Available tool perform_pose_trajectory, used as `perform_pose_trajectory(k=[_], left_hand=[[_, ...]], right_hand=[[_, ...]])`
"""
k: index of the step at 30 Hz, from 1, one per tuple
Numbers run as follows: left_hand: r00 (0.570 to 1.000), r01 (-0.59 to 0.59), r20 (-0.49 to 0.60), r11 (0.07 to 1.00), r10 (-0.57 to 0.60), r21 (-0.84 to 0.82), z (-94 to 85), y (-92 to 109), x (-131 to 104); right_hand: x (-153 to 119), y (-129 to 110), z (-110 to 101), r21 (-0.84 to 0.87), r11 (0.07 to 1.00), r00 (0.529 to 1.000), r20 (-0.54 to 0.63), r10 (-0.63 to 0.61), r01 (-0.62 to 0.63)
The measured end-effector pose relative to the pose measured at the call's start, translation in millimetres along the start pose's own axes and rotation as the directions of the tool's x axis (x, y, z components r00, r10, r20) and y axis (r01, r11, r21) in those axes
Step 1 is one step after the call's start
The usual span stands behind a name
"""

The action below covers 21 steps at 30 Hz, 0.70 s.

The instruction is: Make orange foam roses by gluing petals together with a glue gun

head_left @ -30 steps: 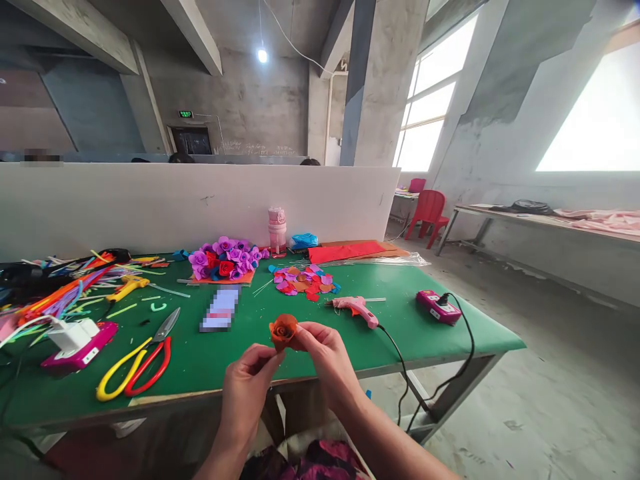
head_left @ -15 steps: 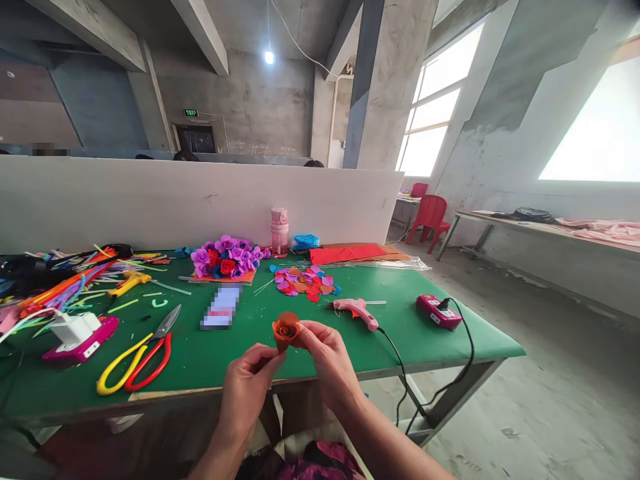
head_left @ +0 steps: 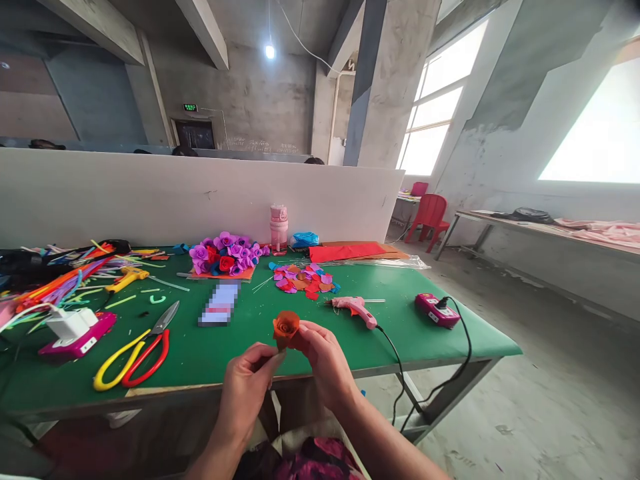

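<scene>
An orange-brown paper rose [head_left: 286, 325] is held up over the table's near edge, its petals rolled in a spiral. Thumb and fingers of my left hand [head_left: 250, 377] pinch its base from below. My right hand [head_left: 325, 357] grips the outer petal on the flower's right side; its fingertips partly cover that petal. Beyond the hands lies a pile of loose cut petals [head_left: 303, 280] in red, orange, purple and blue. A pink glue gun [head_left: 355, 310] rests on its side to the right of the pile.
Scissors [head_left: 137, 353] with yellow and red handles lie on the green table [head_left: 320, 363]. Finished purple and red flowers [head_left: 227, 255], a pink bottle [head_left: 279, 230] and red sheets [head_left: 345, 253] stand along the back. Power blocks sit left and right; the glue gun's cord [head_left: 400, 373] hangs over the front edge.
The view has shifted slightly. Both hands keep hold of the rose, which has turned a little, and its outer petal now shows more on the right.
</scene>
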State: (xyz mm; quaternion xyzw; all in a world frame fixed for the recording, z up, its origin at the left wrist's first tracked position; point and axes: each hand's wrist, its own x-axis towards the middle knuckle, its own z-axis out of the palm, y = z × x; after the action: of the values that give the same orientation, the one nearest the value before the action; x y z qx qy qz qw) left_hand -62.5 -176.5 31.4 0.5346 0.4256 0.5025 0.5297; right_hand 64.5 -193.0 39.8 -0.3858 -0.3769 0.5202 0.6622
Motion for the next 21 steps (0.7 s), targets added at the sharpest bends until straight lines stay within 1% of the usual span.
perform_pose_trajectory(k=[4, 8, 11, 13, 17, 19, 21], left_hand=[[1.0, 0.027, 0.011, 1.0, -0.027, -0.014, -0.2, -0.6, -0.8], [0.998, 0.059, 0.017, 0.998, -0.059, -0.02, 1.4, -0.1, -2.5], [0.996, 0.092, 0.014, 0.995, -0.092, -0.048, 2.9, -1.0, -2.6], [0.993, 0.119, 0.024, 0.989, -0.118, -0.091, 3.0, -2.3, -1.3], [0.981, 0.196, 0.065, 0.95, -0.185, -0.242, -0.1, -4.0, 3.4], [0.972, 0.234, 0.074, 0.925, -0.222, -0.298, -1.9, -3.5, 5.4], [0.967, 0.254, 0.071, 0.913, -0.244, -0.319, -2.6, -2.3, 6.5]], right_hand=[[-0.8, 1.7, -1.9, -0.011, 1.0, 1.0, -0.013, 0.018, -0.018], [-0.4, 3.4, -1.7, -0.088, 0.996, 0.998, -0.057, 0.019, -0.024], [0.4, 4.8, -1.3, -0.088, 0.996, 0.999, -0.048, 0.007, -0.011], [0.5, 5.1, -1.3, -0.063, 0.998, 0.999, -0.037, 0.006, -0.008], [-0.2, 2.5, -2.2, -0.008, 1.0, 1.0, -0.023, 0.006, -0.006], [-0.6, 0.6, -2.9, -0.012, 1.0, 0.999, -0.052, 0.011, -0.012], [-1.2, -0.3, -2.8, -0.028, 0.999, 0.996, -0.084, 0.016, -0.018]])
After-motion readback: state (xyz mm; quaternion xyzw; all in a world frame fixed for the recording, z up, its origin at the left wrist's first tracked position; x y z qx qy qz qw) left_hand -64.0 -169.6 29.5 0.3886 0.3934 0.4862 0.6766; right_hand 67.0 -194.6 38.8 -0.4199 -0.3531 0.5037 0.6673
